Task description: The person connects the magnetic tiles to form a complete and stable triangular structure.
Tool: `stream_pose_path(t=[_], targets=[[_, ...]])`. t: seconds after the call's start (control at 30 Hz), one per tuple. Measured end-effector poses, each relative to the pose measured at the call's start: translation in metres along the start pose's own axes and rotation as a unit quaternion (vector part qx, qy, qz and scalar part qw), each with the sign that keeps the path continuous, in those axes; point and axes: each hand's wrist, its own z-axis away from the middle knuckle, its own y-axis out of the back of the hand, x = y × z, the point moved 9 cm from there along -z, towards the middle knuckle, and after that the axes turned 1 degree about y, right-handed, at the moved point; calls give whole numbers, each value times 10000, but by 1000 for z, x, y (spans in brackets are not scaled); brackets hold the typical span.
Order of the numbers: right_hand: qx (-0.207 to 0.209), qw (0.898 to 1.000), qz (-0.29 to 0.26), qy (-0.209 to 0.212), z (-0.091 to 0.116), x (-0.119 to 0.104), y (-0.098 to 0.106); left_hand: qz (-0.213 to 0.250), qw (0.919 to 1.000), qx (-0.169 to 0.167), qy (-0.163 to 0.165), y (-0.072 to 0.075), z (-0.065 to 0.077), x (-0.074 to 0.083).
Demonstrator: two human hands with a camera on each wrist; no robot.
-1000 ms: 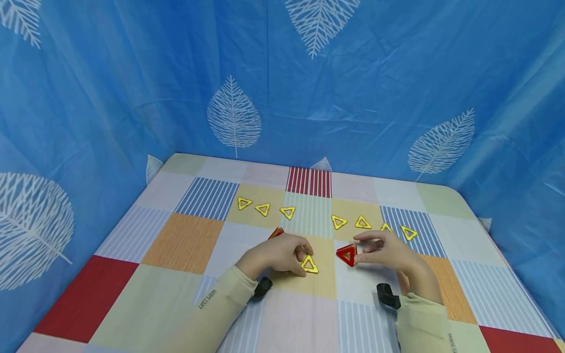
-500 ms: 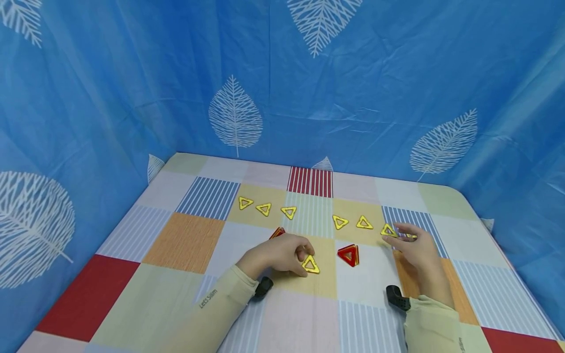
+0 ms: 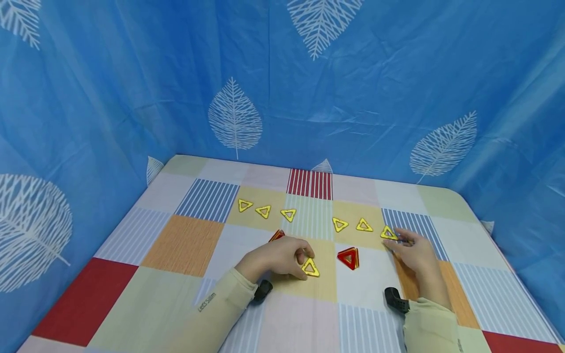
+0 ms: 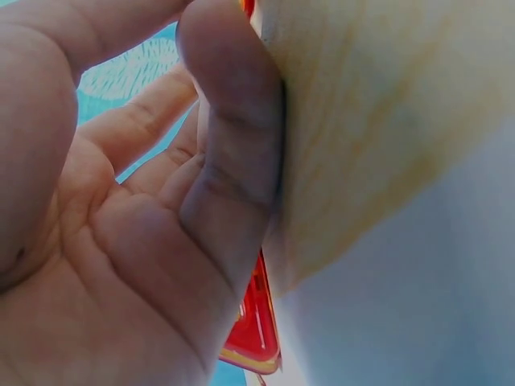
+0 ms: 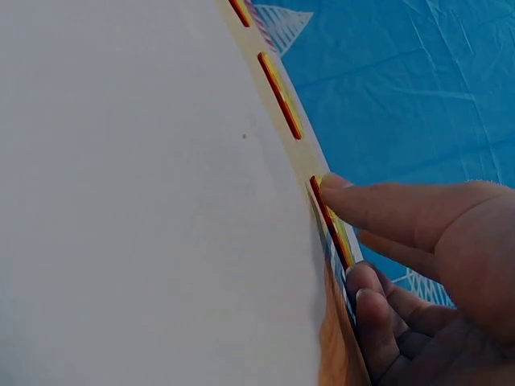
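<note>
My left hand (image 3: 279,256) lies left of the table's middle, thumb and index finger at the left side of a flat yellow open-centred triangle (image 3: 311,267), pinching it. Behind its knuckles a red-sided triangle stack (image 3: 276,235) peeks out; red also shows below the palm (image 4: 256,326) in the left wrist view. My right hand (image 3: 415,251) is at the right end of the far row. Its thumb and fingers grip a yellow triangle (image 3: 388,233) from both ends, seen edge-on with a red underside in the right wrist view. A red triangle stack (image 3: 348,258) lies between the hands.
Two yellow triangles (image 3: 340,224) sit left of the right hand in the far row. Three more yellow triangles (image 3: 263,211) lie farther left. A patchwork cloth covers the table (image 3: 176,294); blue leaf-patterned curtains (image 3: 371,98) close in behind and at the sides.
My right hand has left the red triangle stack and moved right and away to the far row, now at a yellow triangle there. The left hand has kept its place.
</note>
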Motion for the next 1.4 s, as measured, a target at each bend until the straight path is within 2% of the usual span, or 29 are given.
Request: stream_pose_path(t=[0.2, 0.43, 1.03, 1.17, 1.4], targets=[[-41, 9998, 72, 172, 0, -2, -2, -59, 10000, 23, 7, -2, 2, -3], [130, 9991, 257, 314, -3, -4, 1, -20, 10000, 67, -28, 1, 2, -1], [391, 9987, 251, 225, 1, -3, 4, -6, 10000, 9, 25, -2, 1, -4], [449, 9988, 134, 114, 1, -5, 5, 56, 10000, -7, 13, -2, 0, -3], [476, 9970, -556, -257, 3, -10, 9, 104, 9999, -15, -16, 0, -1, -2]])
